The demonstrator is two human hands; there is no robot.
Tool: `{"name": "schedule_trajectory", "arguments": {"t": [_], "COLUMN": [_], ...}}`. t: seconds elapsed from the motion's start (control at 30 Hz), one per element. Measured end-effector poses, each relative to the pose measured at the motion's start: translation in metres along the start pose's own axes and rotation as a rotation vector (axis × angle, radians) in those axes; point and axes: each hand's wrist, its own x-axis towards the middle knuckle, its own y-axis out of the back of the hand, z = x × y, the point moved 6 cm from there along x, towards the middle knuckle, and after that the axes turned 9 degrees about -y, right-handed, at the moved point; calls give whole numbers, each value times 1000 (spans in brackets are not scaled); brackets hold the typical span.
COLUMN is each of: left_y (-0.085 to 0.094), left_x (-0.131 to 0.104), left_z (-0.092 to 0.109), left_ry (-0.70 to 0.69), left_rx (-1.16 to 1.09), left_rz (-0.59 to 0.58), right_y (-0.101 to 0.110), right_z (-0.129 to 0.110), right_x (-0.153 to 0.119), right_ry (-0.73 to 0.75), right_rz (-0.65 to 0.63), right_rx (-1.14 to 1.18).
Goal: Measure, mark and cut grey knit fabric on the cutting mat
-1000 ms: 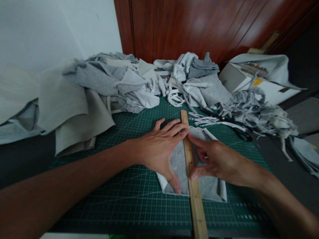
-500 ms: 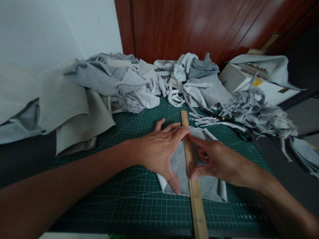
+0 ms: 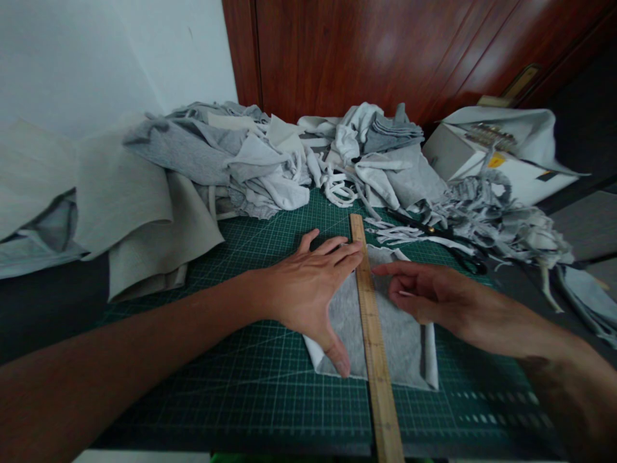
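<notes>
A wooden ruler (image 3: pixel 369 302) lies lengthwise over a piece of grey knit fabric (image 3: pixel 349 325) with pale folded edges. My left hand (image 3: pixel 308 292) is spread flat on the fabric to the left of the ruler, its fingertips resting on the ruler's upper part and its thumb stretched toward me. My right hand (image 3: pixel 429 292) hovers over the fabric's right half, beside the ruler. Its index finger reaches toward the ruler's edge, the other fingers are loosely curled, and the thumb is apart from the index fingertip. I make out nothing held in it.
A green cutting mat (image 3: pixel 231 392) covers the table. Black-handled scissors (image 3: pixel 434 230) lie at the right among cut fabric strips (image 3: pixel 395 233). Heaps of grey cloth (image 3: pixel 260 167) stand along the back. A white box (image 3: pixel 463 151) is at back right, and stiff beige sheets (image 3: pixel 159 238) hang at left.
My right hand has drawn back to the right, away from the ruler, and its thumb has come off the ruler's edge. My left hand, the ruler and the fabric stay nearly still.
</notes>
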Motion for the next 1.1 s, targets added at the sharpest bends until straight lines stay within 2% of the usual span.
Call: {"name": "schedule_trajectory", "arguments": {"t": [0.13, 0.23, 0.37, 0.5, 0.67, 0.83, 0.97, 1.1], "left_y": [0, 0, 1, 0, -2, -2, -1, -1], "left_x": [0, 1, 1, 0, -1, 0, 0, -1], "left_z": [-1, -1, 0, 0, -2, -1, -1, -1], "left_ry": [-13, 0, 13, 28, 30, 9, 15, 15], "left_rx": [5, 16, 16, 11, 17, 5, -3, -5], "left_rz": [2, 0, 2, -7, -10, 6, 3, 5], "right_y": [12, 16, 9, 3, 5, -1, -9, -12], "right_z": [-6, -13, -16, -10, -9, -17, -12, -7], "right_x": [2, 6, 10, 15, 18, 20, 26, 28], "right_ry": [7, 72, 77, 59, 87, 166, 179, 206], "right_rz": [93, 188, 121, 95, 221, 275, 305, 364], "right_rx": [48, 126, 301, 249, 108, 179, 229, 151]}}
